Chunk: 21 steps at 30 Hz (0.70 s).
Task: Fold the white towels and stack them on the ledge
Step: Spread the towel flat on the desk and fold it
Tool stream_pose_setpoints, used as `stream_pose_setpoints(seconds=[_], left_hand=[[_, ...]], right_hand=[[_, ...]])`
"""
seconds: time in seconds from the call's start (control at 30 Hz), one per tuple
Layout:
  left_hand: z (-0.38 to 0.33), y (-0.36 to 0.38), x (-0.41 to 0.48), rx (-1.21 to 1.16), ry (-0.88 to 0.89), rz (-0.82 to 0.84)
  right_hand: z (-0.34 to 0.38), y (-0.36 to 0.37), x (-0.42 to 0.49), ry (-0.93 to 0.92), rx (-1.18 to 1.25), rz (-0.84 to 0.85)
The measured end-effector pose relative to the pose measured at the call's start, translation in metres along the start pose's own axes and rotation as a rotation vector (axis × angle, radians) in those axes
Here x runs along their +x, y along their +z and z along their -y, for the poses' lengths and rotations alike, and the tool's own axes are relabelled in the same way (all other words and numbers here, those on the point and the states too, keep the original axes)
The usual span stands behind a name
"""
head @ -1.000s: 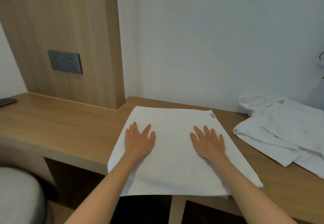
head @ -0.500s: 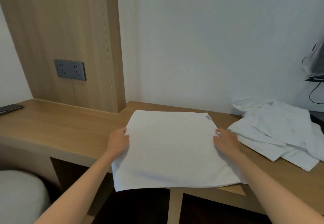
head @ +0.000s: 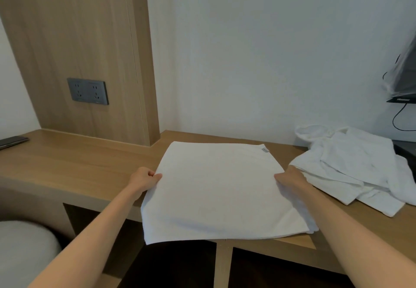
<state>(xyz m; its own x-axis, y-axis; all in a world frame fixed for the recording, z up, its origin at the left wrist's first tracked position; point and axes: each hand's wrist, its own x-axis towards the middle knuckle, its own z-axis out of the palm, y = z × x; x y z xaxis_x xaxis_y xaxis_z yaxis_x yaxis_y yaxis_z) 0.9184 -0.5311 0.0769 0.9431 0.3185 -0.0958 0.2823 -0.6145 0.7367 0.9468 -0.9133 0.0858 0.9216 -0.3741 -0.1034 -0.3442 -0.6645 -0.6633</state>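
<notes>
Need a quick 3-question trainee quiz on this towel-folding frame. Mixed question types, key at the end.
1. True or false: the folded towel lies wholly on the ledge.
2. Where do the crumpled towels lie relative to the folded towel? A) to its left B) to its right C) on top of it
3. Which sides of the folded towel do the left grip and the right grip hold?

Key
1. False: its near edge overhangs the front of the ledge.
2. B
3. The left grip holds the left side, the right grip the right side.
</notes>
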Motion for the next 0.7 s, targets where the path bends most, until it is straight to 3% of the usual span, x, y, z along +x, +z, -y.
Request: stream_pose_setpoints(seconds=[0.17, 0.43, 0.6, 0.7], left_hand=[[-0.006, -0.007, -0.008, -0.322, -0.007, -0.069], [-0.053, -0.061, -0.036, -0.855, 0.296, -0.382], [-0.088, -0.097, -0.063, -1.004, 0.48, -0.362], [-0.089, -0.103, -0.076, -0.967, 0.516, -0.294]], right_hand=[[0.002, -0.007, -0.007, -0.054, 0.52, -0.034], [0.056, -0.055, -0.049, -0.391, 1.036, -0.027], [0.076, -0.083, -0.074, -0.576, 1.022, -0.254], [0.077, -0.09, -0.085, -0.658, 0.948, -0.221]])
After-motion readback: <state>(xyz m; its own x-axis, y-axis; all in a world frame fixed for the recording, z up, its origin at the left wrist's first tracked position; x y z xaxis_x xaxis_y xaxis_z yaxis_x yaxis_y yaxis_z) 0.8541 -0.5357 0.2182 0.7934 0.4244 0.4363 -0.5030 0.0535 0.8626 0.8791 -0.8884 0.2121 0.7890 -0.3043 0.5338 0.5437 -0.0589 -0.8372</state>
